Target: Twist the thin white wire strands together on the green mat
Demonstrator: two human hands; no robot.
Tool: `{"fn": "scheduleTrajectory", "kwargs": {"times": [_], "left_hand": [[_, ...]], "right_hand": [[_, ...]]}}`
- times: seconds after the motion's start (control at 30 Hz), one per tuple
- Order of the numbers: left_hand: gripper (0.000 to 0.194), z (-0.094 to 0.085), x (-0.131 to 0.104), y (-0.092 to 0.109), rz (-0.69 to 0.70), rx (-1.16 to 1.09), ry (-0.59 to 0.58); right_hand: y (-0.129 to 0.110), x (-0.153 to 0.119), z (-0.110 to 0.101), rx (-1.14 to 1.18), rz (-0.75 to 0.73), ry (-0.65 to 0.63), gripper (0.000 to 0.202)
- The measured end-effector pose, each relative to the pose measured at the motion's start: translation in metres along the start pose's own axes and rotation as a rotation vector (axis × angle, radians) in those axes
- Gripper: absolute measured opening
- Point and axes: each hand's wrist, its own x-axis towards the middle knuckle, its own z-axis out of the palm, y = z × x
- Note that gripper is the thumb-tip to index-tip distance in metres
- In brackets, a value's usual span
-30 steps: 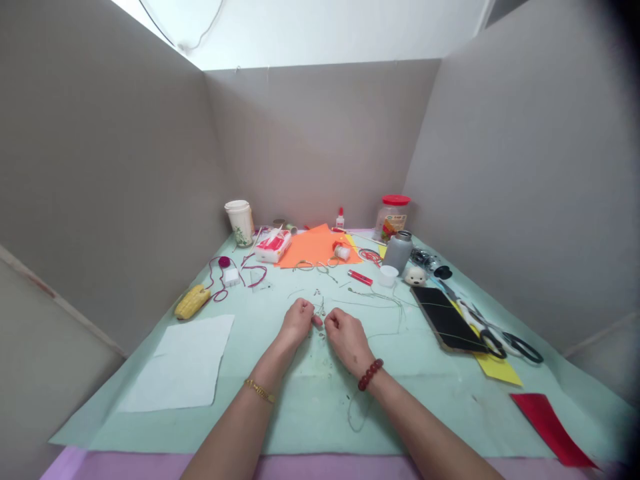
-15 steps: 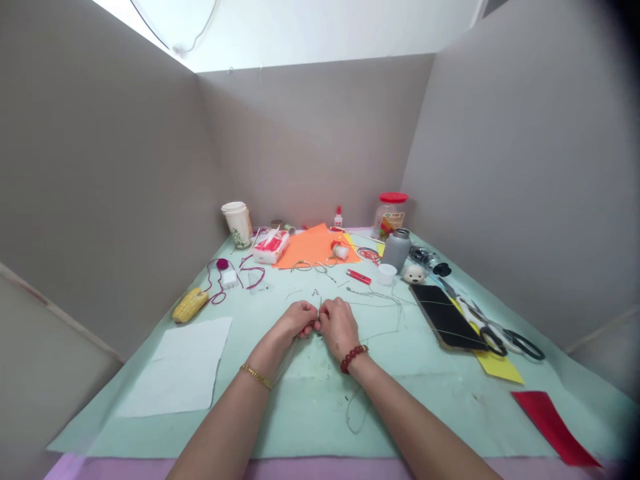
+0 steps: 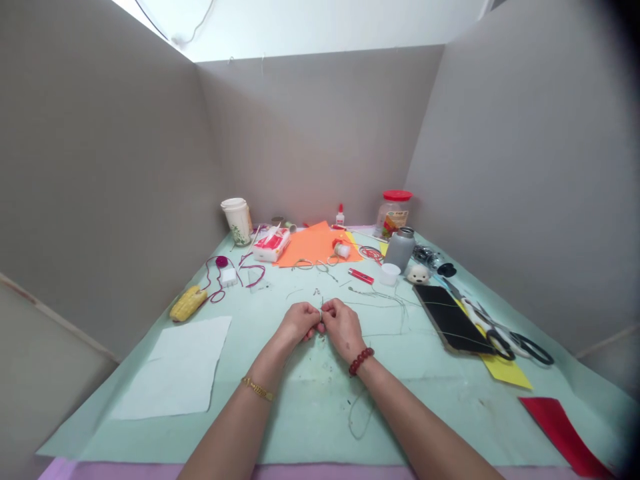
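Near the middle of the green-covered table [image 3: 430, 407], my left hand [image 3: 301, 321] and my right hand [image 3: 343, 327] meet fingertip to fingertip. Both are closed in a pinch on thin cord, a short dark end of which sticks up between them; the knot or piece at the fingertips is too small to make out. Pale green cords [image 3: 400, 303] trail rightward from beside my right hand across a black phone [image 3: 453, 319]. A loop of thin cord [image 3: 361, 417] lies below my right wrist.
White cloth [image 3: 175, 367] and corn [image 3: 189, 304] lie left. Tissues [image 3: 271, 244], orange paper [image 3: 310, 247] and a cup [image 3: 237, 222] are behind. A red lighter [image 3: 361, 276], grey bottle [image 3: 401, 249], jar [image 3: 395, 215], scissors [image 3: 500, 330] and red paper [image 3: 565, 433] are to the right.
The view has shifted slightly. My hands stay together at the same spot, with my fingertips drawn a little closer. The cord strands seen beside my left forearm no longer show clearly.
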Motion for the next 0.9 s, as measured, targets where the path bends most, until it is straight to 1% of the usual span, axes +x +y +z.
{"fn": "scheduleTrajectory", "kwargs": {"times": [0.13, 0.23, 0.37, 0.47, 0.63, 0.8, 0.9], "left_hand": [[0.011, 0.004, -0.002, -0.001, 0.001, 0.025, 0.091], [0.009, 0.003, 0.0, -0.005, 0.012, 0.055, 0.133], [0.009, 0.001, 0.001, -0.01, 0.065, 0.052, 0.098], [0.011, -0.001, -0.001, -0.009, 0.082, 0.022, 0.068], [0.01, 0.0, 0.0, -0.011, 0.106, -0.006, 0.057], [0.01, 0.0, 0.008, -0.02, 0.15, -0.022, 0.04], [0.016, -0.001, 0.008, -0.021, 0.156, -0.033, 0.028]], "right_hand": [[-0.001, -0.001, -0.004, 0.052, -0.009, -0.002, 0.015], [-0.003, -0.002, -0.007, 0.037, -0.019, 0.005, 0.014], [-0.005, -0.002, -0.006, 0.004, -0.036, -0.018, 0.007], [-0.005, -0.002, -0.003, -0.029, -0.068, -0.023, 0.01], [-0.006, -0.002, -0.002, -0.102, -0.198, 0.035, 0.01], [-0.005, -0.001, -0.003, -0.128, -0.27, -0.014, 0.013], [-0.002, 0.001, -0.001, -0.207, -0.313, -0.002, 0.013]]}}
